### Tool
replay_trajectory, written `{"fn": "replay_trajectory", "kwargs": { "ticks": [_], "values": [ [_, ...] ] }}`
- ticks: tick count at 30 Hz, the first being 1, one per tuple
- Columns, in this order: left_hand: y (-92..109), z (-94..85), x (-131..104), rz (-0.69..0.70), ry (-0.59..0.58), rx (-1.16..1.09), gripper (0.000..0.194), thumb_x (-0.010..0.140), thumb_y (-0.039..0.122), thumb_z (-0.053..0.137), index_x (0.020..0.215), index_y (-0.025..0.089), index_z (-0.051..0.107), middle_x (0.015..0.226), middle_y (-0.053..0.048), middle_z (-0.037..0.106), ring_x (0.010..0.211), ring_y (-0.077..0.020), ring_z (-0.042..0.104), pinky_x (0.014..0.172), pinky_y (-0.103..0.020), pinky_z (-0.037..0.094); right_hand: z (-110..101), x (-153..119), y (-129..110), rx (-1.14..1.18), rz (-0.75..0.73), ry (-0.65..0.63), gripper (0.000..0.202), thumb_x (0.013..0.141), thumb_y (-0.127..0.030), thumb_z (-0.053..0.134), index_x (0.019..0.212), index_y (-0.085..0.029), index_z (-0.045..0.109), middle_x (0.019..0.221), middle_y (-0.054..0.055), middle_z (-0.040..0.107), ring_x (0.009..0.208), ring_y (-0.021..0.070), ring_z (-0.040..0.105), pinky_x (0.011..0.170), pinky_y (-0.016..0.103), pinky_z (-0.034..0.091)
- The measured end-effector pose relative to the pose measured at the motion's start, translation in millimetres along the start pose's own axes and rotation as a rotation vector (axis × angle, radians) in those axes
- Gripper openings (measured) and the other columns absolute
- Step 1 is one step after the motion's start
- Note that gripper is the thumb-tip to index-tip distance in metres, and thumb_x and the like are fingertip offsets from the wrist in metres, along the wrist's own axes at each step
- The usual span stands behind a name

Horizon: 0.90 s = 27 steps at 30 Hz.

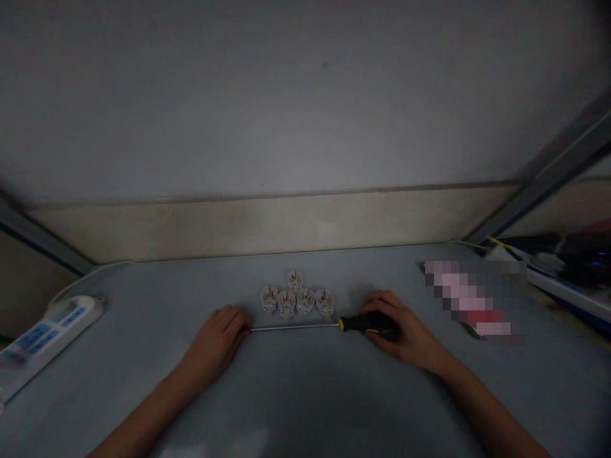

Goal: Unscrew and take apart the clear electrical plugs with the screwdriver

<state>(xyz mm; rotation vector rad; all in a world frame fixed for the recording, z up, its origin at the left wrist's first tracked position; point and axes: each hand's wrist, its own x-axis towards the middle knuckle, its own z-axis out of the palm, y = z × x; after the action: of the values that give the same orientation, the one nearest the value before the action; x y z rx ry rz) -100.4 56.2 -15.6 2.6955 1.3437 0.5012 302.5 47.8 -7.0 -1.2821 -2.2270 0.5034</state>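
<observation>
A long screwdriver with a black and yellow handle lies sideways between my two hands, close to the grey table top. My left hand has its fingers closed on the tip end of the metal shaft. Around the handle, on the other side, are the fingers of my right hand. Just beyond the shaft sit several clear plastic plugs with metal pins showing. Most stand in a row, and one plug is behind them. The screwdriver's very tip is hidden by my left fingers.
A white power strip with blue socket areas lies at the left. On the right is a blurred-out pinkish object. Dark items are piled beyond the right metal post. The wall borders the table's back edge.
</observation>
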Motion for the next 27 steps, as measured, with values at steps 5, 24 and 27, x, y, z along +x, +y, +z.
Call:
{"fn": "replay_trajectory", "kwargs": {
  "ticks": [5, 24, 27],
  "values": [
    [0.4, -0.6, -0.9, -0.003, -0.003, 0.012, 0.022, 0.099, 0.018, 0.041, 0.089, 0.02, 0.061, 0.087, -0.006, 0.065, 0.078, -0.0249, 0.058, 0.073, -0.037, 0.044, -0.1, -0.7, -0.3, 0.017, 0.013, -0.001, 0.022, 0.083, -0.027, 0.061, 0.104, -0.021, 0.062, 0.113, 0.01, 0.054, 0.108, 0.0234, 0.056, 0.096, 0.042, 0.05],
    [3.2, -20.0, -3.4, -0.052, 0.008, -0.178, 0.019, 0.1, 0.025, 0.042, 0.1, 0.021, 0.061, 0.095, -0.007, 0.067, 0.089, -0.0234, 0.063, 0.082, -0.037, 0.051, -5.9, 0.4, -1.1, 0.122, 0.022, -0.063, 0.021, 0.081, -0.035, 0.067, 0.097, -0.021, 0.063, 0.103, 0.008, 0.061, 0.1, 0.0221, 0.06, 0.087, 0.04, 0.053],
    [1.1, -17.1, -4.8, -0.078, 0.038, -0.203, 0.018, 0.098, 0.027, 0.045, 0.105, 0.02, 0.061, 0.099, -0.008, 0.069, 0.093, -0.0244, 0.065, 0.085, -0.039, 0.053, -6.8, -0.1, -0.6, 0.131, 0.025, -0.076, 0.022, 0.081, -0.035, 0.067, 0.096, -0.021, 0.062, 0.1, 0.007, 0.062, 0.097, 0.0219, 0.06, 0.084, 0.039, 0.054]
  ]
}}
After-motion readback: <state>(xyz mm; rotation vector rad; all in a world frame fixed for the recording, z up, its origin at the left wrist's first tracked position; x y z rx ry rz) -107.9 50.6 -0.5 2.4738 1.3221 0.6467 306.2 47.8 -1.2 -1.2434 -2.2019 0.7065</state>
